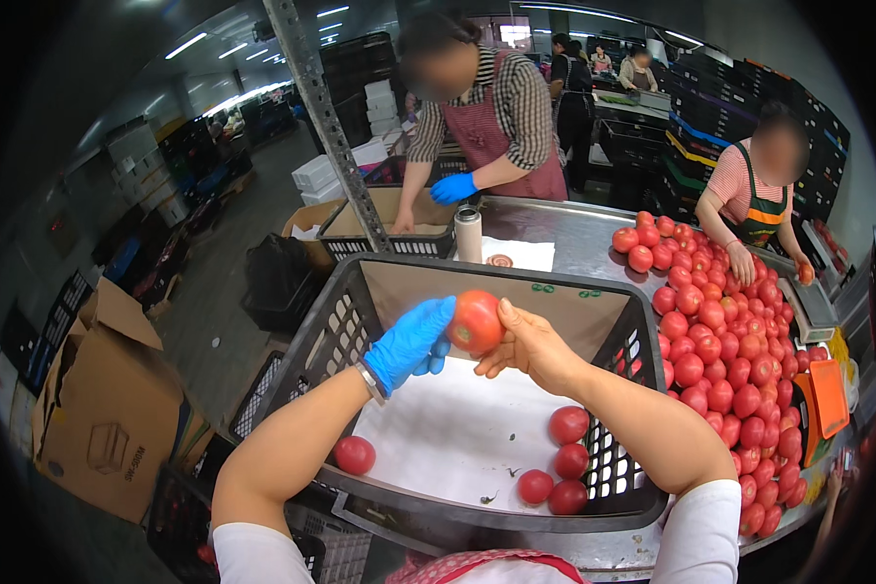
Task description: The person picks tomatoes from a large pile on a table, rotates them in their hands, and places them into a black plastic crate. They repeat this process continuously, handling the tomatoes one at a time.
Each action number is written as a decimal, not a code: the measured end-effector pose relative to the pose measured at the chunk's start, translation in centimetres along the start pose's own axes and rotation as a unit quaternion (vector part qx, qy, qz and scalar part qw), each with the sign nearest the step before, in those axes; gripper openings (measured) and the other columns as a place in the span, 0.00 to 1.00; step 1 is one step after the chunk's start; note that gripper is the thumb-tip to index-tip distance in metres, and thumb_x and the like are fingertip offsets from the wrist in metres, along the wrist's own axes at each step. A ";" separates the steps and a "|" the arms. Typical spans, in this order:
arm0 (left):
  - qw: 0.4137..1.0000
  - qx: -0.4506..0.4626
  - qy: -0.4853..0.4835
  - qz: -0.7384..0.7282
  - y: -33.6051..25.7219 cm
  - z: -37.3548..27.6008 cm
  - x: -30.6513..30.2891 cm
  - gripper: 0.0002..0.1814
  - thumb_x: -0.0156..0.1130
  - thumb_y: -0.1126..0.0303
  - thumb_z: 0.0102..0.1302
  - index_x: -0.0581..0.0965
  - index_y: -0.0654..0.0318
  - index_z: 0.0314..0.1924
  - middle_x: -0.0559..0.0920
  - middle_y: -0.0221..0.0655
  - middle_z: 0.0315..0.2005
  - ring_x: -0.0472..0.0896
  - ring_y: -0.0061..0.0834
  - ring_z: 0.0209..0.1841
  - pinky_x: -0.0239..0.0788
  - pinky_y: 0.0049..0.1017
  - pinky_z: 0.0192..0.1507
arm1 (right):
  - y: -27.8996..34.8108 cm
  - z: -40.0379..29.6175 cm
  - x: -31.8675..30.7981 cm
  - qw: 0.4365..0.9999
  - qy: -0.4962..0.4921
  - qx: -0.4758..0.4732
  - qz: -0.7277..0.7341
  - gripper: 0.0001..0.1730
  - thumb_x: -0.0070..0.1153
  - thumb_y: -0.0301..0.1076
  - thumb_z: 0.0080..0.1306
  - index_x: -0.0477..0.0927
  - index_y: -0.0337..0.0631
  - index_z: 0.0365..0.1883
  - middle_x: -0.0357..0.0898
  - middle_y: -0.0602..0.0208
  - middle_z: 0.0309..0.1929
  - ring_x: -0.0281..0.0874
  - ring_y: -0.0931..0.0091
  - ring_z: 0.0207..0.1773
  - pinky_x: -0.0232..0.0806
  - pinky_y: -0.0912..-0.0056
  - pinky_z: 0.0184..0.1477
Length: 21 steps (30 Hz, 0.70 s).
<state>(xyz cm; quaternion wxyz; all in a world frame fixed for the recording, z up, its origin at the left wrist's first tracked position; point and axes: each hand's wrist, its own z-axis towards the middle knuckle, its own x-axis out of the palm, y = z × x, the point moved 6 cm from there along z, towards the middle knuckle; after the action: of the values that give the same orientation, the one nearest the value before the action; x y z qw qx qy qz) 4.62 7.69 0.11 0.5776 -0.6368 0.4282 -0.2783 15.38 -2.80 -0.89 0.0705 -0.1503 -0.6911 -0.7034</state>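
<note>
Between my two hands, above a black plastic crate [408,496], is a red tomato [474,321]. My left hand [412,344], in a blue glove, grips its left side with thumb and fingers. The bare fingertips of my right hand [533,339] hold its right side. White paper [445,431] lines the crate's bottom, and brown cardboard [496,292] stands along its far wall. One tomato [354,455] lies in the crate's near left corner. Several more tomatoes [569,461] sit together by the right wall. Bits of green stem [488,499] lie on the paper.
Right of the crate, a large pile of tomatoes [722,350] covers the metal table [584,226]. A beige bottle [468,237] stands beyond the crate near a metal post [328,124]. Two people work across the table. A cardboard box [116,423] is at left.
</note>
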 end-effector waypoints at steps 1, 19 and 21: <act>1.000 -0.004 0.004 0.024 0.1 0.0 0.2 0.26 0.45 0.39 0.66 0.73 0.55 0.41 0.71 0.22 0.16 0.71 0.13 0.14 0.55 0.12 0.12 | -0.3 0.0 -0.1 1.000 0.000 0.021 0.008 0.34 0.33 0.59 0.70 0.67 0.33 0.52 0.77 0.55 0.35 0.79 0.69 0.32 0.71 0.71 0.35; 0.983 -0.026 0.089 -0.161 1.9 0.8 1.0 0.33 0.37 0.41 0.69 0.67 0.63 0.57 0.78 0.40 0.38 0.80 0.28 0.33 0.69 0.20 0.22 | -0.1 0.0 -0.6 0.995 -0.025 -0.033 -0.096 0.33 0.46 0.44 0.70 0.52 0.35 0.66 0.78 0.55 0.32 0.81 0.70 0.30 0.72 0.73 0.31; 0.979 -0.028 0.108 -0.171 1.7 0.9 1.2 0.34 0.39 0.39 0.67 0.67 0.62 0.57 0.78 0.40 0.38 0.80 0.28 0.34 0.69 0.20 0.22 | 0.1 -0.2 -0.4 0.991 -0.030 -0.042 -0.120 0.33 0.47 0.43 0.70 0.52 0.35 0.66 0.78 0.55 0.32 0.81 0.70 0.30 0.72 0.73 0.31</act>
<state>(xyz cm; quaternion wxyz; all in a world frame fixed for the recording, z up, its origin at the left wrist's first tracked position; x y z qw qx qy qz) 5.53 7.13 -1.89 0.4536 -0.6827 0.3805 -0.4282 15.78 -3.02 -0.91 -0.0414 -0.0898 -0.6760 -0.7302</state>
